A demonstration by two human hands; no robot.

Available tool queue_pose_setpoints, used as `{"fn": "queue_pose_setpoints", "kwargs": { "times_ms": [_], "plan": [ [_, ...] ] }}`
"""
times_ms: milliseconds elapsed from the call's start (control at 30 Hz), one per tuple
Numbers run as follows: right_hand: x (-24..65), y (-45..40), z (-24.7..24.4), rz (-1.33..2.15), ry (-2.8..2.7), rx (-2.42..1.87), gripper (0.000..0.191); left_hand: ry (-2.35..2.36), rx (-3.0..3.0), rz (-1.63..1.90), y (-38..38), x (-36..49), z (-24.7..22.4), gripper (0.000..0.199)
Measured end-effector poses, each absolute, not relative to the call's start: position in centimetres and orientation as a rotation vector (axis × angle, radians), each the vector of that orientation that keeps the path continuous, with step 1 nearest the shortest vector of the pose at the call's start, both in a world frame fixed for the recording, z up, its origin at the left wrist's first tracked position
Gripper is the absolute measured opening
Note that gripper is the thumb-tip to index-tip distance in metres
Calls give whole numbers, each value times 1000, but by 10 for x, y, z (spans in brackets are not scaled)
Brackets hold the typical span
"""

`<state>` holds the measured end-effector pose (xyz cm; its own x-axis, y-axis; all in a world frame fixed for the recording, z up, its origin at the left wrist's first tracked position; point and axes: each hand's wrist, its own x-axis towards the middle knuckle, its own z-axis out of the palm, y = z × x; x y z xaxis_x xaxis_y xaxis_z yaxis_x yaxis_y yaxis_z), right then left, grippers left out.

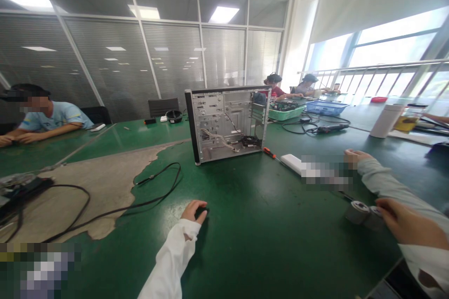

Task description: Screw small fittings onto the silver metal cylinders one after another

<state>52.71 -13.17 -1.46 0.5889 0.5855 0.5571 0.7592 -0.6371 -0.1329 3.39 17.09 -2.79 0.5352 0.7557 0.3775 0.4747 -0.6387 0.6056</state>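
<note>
My left hand (195,211) rests low over the green table, thumb and fingers curled round something small and dark that I cannot make out. On the right, my right hand (409,222) has its fingers closed at the top of a grey cylinder (373,218). A second grey cylinder (357,213) with a pale top touches it on the left. Beyond my hands an open computer case (229,126) stands upright, with cables and a black fan inside. An orange-handled screwdriver (269,153) lies by its lower right corner.
Another person's hand (354,158) reaches in from the right, near a white box (293,163). A black cable (140,205) crosses the left side. Green (287,113) and blue (326,107) baskets and a white bottle (386,121) stand farther back. Other people sit around.
</note>
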Motion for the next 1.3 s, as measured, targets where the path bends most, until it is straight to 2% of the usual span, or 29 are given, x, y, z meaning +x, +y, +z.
{"fn": "queue_pose_setpoints", "kwargs": {
  "times_ms": [100, 267, 433, 533, 600, 1067, 1200, 1300],
  "plan": [
    [525, -134, -10, -452, -1019, -2527, 28, 1005, 2339, 867, 171, 34, -28, 20],
    [520, -138, -6, -363, -1083, -2540, 29, 1004, 2345, 876, 170, 34, -26, 20],
    [512, -138, -15, -705, -1074, -2517, 33, 1009, 2343, 880, 169, 34, -25, 20],
    [503, -133, -16, -964, -1169, -2396, 45, 1001, 2344, 875, 170, 34, -26, 20],
    [495, -127, -14, -1015, -1246, -2371, 53, 1002, 2342, 870, 170, 34, -27, 20],
    [508, -108, -23, -771, -1493, -2417, 45, 1019, 2346, 903, 169, 33, -27, 20],
    [473, -91, -2, -836, -1578, -2222, 45, 1003, 2343, 886, 169, 33, -27, 21],
    [415, -61, 18, -644, -1683, -2057, 45, 997, 2340, 889, 170, 33, -27, 21]
  ]
}}
